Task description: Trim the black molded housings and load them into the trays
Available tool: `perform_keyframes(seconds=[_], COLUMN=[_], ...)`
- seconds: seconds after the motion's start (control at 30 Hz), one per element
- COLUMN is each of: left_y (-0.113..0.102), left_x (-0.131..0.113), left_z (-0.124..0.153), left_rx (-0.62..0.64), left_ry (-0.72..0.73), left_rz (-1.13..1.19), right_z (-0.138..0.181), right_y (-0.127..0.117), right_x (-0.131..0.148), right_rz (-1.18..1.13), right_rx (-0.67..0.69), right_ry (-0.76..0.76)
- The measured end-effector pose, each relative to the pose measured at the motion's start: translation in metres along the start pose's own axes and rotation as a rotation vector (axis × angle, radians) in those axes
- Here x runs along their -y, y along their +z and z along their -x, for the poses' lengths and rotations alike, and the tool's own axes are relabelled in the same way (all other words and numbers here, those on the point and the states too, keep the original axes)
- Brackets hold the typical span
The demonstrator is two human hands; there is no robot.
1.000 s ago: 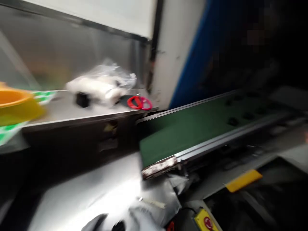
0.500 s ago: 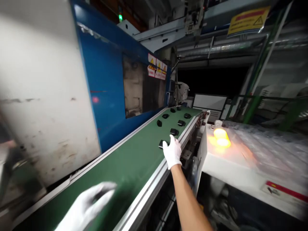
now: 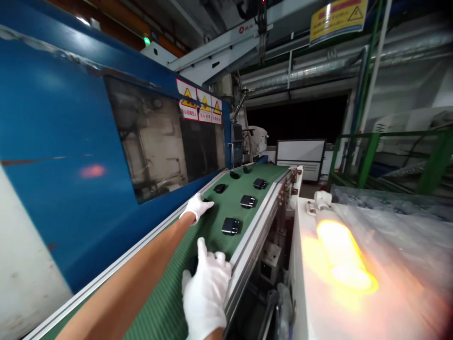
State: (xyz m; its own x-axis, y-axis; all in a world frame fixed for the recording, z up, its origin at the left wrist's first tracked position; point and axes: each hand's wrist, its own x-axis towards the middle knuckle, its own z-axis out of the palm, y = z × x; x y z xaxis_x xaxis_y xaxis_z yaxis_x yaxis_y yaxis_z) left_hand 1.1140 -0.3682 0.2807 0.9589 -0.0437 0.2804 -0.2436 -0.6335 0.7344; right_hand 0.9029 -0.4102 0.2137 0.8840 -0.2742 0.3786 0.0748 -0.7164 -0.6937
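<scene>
Because the black parts lie in two loose rows toward one o'clock on the green belt, I presumably split my hands: my left hand, arm stretched to twelve, curls at a half-hidden piece; my right hand, at six, opens thumb and forefinger about a nearer piece. Whether either grips, I cannot tell.
</scene>
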Motion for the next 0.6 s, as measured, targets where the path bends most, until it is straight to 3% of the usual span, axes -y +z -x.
perform_keyframes(seconds=[0.13, 0.2, 0.3, 0.37, 0.47, 0.53, 0.6], left_y=[0.005, -0.012, -0.061, -0.104, -0.168, -0.204, -0.23], left_x=[-0.013, -0.012, -0.003, 0.009, 0.035, 0.056, 0.074], left_z=[0.001, 0.024, 0.086, 0.147, 0.269, 0.363, 0.458], left_rx=[0.098, 0.13, 0.173, 0.201, 0.176, 0.115, 0.036], left_ry=[0.007, -0.004, -0.043, -0.068, -0.116, -0.182, -0.278], left_rz=[0.102, 0.197, 0.392, 0.553, 0.779, 0.884, 1.005], right_z=[0.001, 0.002, 0.004, 0.011, 0.041, 0.082, 0.141], right_y=[0.001, -0.001, -0.009, -0.016, -0.021, -0.021, -0.02], right_x=[-0.001, -0.001, -0.002, -0.002, 0.002, 0.01, 0.021], right_rz=[0.024, -0.027, -0.167, -0.282, -0.492, -0.61, -0.709], right_rx=[0.049, 0.005, -0.053, -0.059, -0.098, -0.079, 0.037], right_ry=[-0.079, -0.091, -0.062, -0.046, -0.005, 0.036, 0.11])
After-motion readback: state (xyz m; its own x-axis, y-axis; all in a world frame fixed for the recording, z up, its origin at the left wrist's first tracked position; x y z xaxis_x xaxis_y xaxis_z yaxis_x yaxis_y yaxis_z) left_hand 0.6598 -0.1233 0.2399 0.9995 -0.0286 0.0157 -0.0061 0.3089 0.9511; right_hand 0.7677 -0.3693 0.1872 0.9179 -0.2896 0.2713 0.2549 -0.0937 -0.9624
